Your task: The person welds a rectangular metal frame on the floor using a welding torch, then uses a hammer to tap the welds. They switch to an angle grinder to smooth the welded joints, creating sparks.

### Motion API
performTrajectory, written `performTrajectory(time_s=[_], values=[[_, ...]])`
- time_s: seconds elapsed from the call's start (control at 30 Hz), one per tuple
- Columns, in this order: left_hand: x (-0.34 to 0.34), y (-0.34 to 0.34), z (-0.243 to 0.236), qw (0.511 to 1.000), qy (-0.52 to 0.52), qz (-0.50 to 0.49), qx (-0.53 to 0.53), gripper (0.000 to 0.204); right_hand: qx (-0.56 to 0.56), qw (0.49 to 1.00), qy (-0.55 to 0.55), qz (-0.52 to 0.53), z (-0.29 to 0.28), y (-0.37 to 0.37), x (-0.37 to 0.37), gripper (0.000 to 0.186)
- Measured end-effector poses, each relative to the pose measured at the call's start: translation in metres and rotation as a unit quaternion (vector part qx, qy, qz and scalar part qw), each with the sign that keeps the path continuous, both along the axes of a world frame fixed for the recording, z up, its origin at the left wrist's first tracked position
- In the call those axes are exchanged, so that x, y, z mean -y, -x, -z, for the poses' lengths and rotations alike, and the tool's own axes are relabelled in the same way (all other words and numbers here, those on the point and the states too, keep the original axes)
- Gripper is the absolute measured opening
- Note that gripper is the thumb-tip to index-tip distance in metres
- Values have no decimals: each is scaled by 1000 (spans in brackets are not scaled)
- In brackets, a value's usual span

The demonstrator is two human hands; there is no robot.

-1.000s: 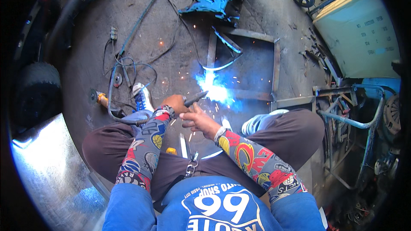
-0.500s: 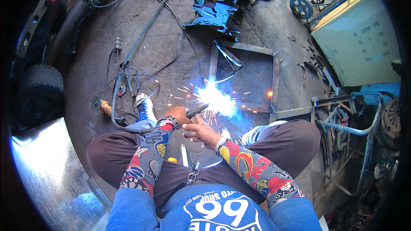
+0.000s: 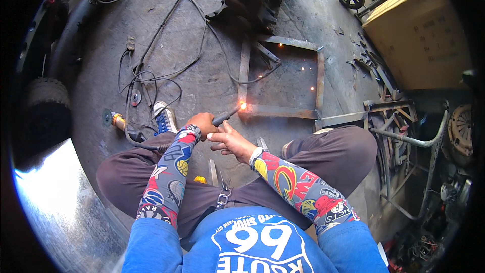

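My left hand is closed round the handle of a welding torch, whose cable runs back beside my left leg. The torch tip points at the near left corner of a square steel frame on the floor, where a small spot glows orange. Just below the torch is my right hand, with its fingers stretched out and apart and nothing in it. Its fingertips come close to the torch and left hand; whether they touch, I cannot tell. A short metal piece with a cable by its end sits inside the frame.
An angle grinder lies left of my left shoe. Cables loop over the concrete floor. Metal scraps and a bent tube frame are at right, below a large cardboard box. A dark machine part stands beyond the frame.
The bright welding arc, its blue light and the spray of sparks have gone out, leaving a glowing spot and a few embers. Both hands keep nearly the same pose.
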State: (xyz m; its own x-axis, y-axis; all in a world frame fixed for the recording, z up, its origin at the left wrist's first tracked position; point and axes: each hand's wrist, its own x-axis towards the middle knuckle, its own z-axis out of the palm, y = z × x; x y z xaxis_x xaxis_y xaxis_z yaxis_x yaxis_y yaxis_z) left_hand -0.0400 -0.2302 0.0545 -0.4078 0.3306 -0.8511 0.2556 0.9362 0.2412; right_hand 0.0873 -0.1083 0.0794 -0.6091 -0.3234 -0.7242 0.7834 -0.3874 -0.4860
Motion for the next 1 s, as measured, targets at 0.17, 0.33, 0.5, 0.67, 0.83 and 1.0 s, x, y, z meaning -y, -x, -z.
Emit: performTrajectory(time_s=[0.17, 0.33, 0.5, 0.67, 0.83, 1.0], values=[[1, 2, 2, 1000, -14, -9, 5, 36, 3, 1000, 3, 8, -4, 1, -1, 110], [1, 2, 9, 1000, -2, -3, 28, 38, -12, 999, -3, -30, -12, 1, -7, 120], [4, 3, 20, 999, -11, 34, -3, 40, -2, 1000, -14, -23, -12, 0, -5, 121], [7, 2, 24, 1000, -11, 20, 13, 39, 12, 1000, -13, -26, -8, 0, -4, 115], [7, 3, 22, 999, -25, 29, 2, 37, -15, 999, -12, -33, -7, 0, -6, 102], [6, 3, 19, 999, -24, 34, -6, 36, -17, 999, -13, -25, -5, -1, -4, 106]])
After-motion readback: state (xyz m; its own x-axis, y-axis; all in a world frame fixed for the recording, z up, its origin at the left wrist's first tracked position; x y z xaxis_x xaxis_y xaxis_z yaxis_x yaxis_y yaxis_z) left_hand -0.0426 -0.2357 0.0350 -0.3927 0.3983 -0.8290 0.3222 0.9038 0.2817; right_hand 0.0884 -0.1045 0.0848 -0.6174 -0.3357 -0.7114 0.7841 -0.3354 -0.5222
